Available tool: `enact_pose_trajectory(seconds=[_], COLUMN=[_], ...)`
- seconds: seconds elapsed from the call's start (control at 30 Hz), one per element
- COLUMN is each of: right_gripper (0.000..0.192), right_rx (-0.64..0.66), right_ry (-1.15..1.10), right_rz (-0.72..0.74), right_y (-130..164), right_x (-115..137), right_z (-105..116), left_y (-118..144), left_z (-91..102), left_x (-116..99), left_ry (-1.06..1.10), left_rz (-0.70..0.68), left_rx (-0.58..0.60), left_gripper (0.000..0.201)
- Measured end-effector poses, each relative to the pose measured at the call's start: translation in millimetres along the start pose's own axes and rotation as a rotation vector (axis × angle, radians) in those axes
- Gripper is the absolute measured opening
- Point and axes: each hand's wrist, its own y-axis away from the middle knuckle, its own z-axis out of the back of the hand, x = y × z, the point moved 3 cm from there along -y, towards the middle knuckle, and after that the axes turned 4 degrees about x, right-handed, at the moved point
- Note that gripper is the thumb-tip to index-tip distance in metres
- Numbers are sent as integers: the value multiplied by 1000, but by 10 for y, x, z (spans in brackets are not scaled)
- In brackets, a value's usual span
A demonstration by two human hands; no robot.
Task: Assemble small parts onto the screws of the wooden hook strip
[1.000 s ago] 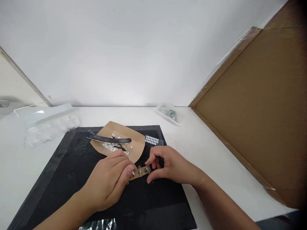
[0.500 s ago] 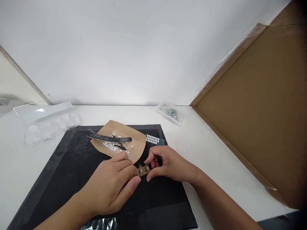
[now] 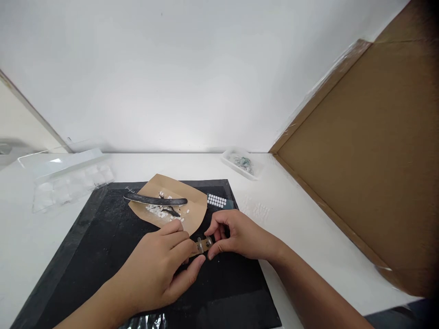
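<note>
— Where's the strip (image 3: 203, 245)?
— On the mat (image 3: 103, 246), long axis left-right, between both hands.
— Grip?
— Left hand (image 3: 161, 267) pinches its left end, right hand (image 3: 240, 235) its right.

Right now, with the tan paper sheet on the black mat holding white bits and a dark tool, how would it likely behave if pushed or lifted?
The tan paper sheet looks thin and curled at its edges, so it would probably flop if lifted. The white bits lie loose and would likely scatter. The dark tool resting across it may weigh it down, so a push might slide all together over the black mat.
</note>
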Motion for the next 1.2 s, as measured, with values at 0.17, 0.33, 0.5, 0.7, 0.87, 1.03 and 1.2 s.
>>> enact_pose_trajectory(seconds=[0.17,0.33,0.5,0.7,0.87,1.03,1.2], right_gripper=[46,38,32,32,29,41,43], right_rx=[-20,-64,-92,-115,-125,-77,-43], right_ry=[76,238,398,537,585,538,357], right_rz=[51,114,132,139,149,176,180], right_y=[15,51,82,118,130,133,158], right_x=[64,145,190,241,281,279,249], right_z=[-1,7,-11,-33,-43,-17,62], left_y=[-1,-12,-28,-19,-10,-20,-11], left_z=[-18,-33,-29,-20,-13,-16,-6], left_x=[13,14,12,33,19,41,62], left_ry=[-19,-38,-41,-72,-67,-86,-108], left_rz=[6,-4,-17,21,13,11,29], left_rx=[-6,-19,-17,-25,-21,-4,11], left_gripper=[6,5,4,13,11,14,17])
